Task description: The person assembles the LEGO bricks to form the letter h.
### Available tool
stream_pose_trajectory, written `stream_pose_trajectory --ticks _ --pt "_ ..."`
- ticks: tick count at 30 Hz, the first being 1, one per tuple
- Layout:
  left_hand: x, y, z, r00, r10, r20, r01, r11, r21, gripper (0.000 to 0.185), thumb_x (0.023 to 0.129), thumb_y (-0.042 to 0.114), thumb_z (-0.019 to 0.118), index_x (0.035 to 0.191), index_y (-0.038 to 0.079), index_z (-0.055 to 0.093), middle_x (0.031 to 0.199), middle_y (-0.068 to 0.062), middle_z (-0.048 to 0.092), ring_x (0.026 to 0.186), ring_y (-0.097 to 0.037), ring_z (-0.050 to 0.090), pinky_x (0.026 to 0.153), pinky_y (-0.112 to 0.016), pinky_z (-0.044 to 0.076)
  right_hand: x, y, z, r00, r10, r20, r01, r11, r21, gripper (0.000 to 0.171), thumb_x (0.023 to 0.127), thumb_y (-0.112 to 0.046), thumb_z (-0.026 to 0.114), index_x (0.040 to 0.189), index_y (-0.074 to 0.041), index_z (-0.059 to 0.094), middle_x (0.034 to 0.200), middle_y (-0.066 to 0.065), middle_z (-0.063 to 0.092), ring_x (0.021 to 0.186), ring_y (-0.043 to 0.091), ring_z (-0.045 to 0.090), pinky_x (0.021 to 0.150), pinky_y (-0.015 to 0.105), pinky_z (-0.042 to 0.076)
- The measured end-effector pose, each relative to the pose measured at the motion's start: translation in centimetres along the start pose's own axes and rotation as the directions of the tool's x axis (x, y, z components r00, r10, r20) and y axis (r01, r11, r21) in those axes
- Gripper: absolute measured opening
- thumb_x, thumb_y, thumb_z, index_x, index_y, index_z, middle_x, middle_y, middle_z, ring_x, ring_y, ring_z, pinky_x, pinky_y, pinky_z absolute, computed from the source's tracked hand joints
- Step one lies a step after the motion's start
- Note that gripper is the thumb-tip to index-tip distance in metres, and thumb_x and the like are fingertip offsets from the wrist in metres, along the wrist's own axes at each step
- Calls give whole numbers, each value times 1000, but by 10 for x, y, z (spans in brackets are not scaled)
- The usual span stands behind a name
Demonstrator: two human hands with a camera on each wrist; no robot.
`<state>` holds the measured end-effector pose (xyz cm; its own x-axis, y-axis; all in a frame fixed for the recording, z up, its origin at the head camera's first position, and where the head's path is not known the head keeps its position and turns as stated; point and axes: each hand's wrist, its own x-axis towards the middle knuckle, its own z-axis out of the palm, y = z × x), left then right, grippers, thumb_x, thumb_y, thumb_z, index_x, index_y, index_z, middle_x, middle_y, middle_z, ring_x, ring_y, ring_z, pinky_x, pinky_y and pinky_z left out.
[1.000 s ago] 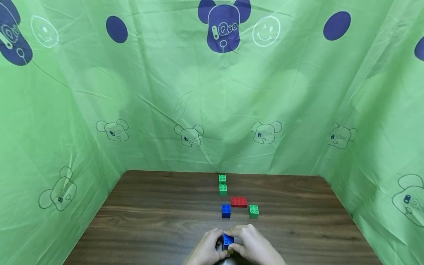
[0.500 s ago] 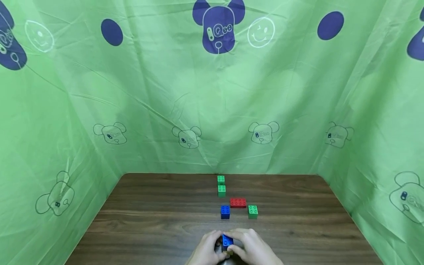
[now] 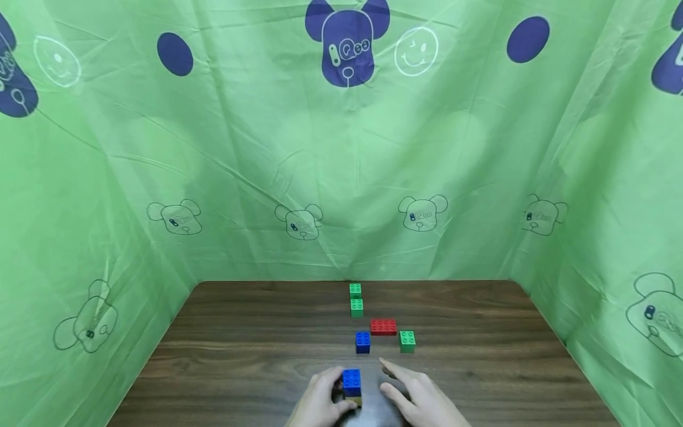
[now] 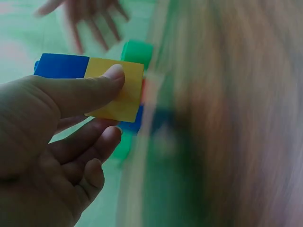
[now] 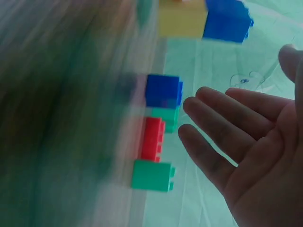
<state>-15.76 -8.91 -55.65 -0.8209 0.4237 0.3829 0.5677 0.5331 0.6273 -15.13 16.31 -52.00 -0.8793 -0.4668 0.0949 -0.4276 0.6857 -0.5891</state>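
Near the table's front, my left hand point(image 3: 320, 396) pinches a yellow block point(image 4: 116, 90) between thumb and fingers. A blue block point(image 3: 351, 381) sits on top of the yellow one, studs up, and the two form a small stack. My right hand point(image 3: 421, 396) is off to the right of the stack, apart from it, with its fingers extended and nothing held. In the right wrist view its fingers point(image 5: 222, 127) are spread and the palm shows. Ahead of the hands stands another blue block point(image 3: 363, 342).
Beyond the hands are a red block point(image 3: 383, 327), a green block point(image 3: 407, 341) to its right, and two more green blocks, one nearer point(image 3: 356, 308) and one farther back point(image 3: 355, 290). Green cloth point(image 3: 341, 148) walls the brown wooden table point(image 3: 240, 350) on the back and sides.
My right hand has let go of the blue block and moved away to the right. My left hand, still gripping the stack, has shifted slightly left, and the blue top is now uncovered.
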Motion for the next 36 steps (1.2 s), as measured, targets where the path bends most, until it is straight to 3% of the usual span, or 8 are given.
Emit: stream_pose_trajectory --ticks 6,11,14,17,22,26,36 --pt "-18 -12 -38 983 -170 -65 177 974 140 42 69 22 82 105 25 59 85 17 59 81 -4 58 69 -26 48 -10 16 1 999 27 47 -25 999 -43 56 95 -52 42 127 -9 59 118 5 66 105 18 64 81 38 54" --pt "-29 -22 -61 933 -346 -102 360 913 192 46 68 24 83 106 24 57 80 11 56 76 -7 54 63 -25 43 -20 25 3 1000 -8 28 12 992 -128 47 93 -48 50 116 -10 66 107 -1 70 96 14 66 76 35 55" --pt "-33 -28 -67 905 -411 -107 424 884 195 47 68 24 83 106 22 57 78 8 56 74 -9 52 61 -24 42 -24 29 4 996 -83 -14 78 978 -196 38 92 -44 56 109 -12 68 101 -3 70 92 13 66 73 33 54" --pt "-37 -33 -70 892 -439 -107 452 869 204 47 67 23 84 105 21 57 76 7 55 72 -10 51 60 -24 41 -26 32 5 984 -160 -81 135 958 -252 29 90 -37 62 104 -13 69 96 -4 69 89 12 65 72 32 53" --pt "-40 -40 -69 893 -442 -89 451 871 194 45 65 22 85 101 23 57 75 9 55 72 -8 52 61 -24 41 -19 34 -2 947 -224 -228 139 931 -338 22 80 -29 73 98 -16 70 94 -6 69 88 11 65 75 33 54" --pt "-39 -43 -68 895 -438 -84 446 878 177 44 65 22 85 100 24 58 75 11 55 71 -7 51 62 -24 42 -5 35 -19 939 -185 -289 64 921 -383 25 77 -28 76 98 -17 71 96 -3 70 91 13 66 79 36 53" --pt "-43 -44 -67 888 -453 -79 459 866 197 45 66 26 84 104 25 59 75 9 53 72 -8 50 61 -25 39 30 42 -57 954 -74 -290 -36 933 -358 38 80 -30 74 115 -17 66 111 1 68 101 20 65 85 39 52"
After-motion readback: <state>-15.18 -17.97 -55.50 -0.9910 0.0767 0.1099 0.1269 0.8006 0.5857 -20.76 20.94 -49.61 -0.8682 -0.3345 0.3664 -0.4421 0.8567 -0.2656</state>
